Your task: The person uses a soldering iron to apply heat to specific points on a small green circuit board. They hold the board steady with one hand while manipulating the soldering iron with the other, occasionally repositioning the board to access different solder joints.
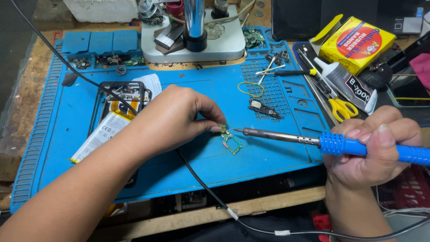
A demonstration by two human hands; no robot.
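We are working on a blue mat (179, 175) on the counter (277, 201). Our left hand (172, 118) pinches a tiny green board (231, 143) by its top edge, and the board's low end rests on the mat near the middle. Our right hand (374, 143) is clenched around the blue handle of a soldering iron (313, 141). The iron's tip points to 9 o'clock and sits just beside the board, at the board's 1 o'clock. We cannot tell if the tip touches it yet.

At 9 o'clock from the board lies an open phone (117, 112) with its white battery showing. A black cord (201, 183) runs under our left hand and down to 6 o'clock. At 12 o'clock stands a microscope base (224, 45). At 2 o'clock lie yellow scissors (342, 107) and a glue tube (347, 83).

We think the best way here is to hold the board very still. Our finger is close to the hot tip, so we should keep it back. We should touch only the small spot we want, and just for a short time. Keeping the cord away from the hot metal would be wise too.
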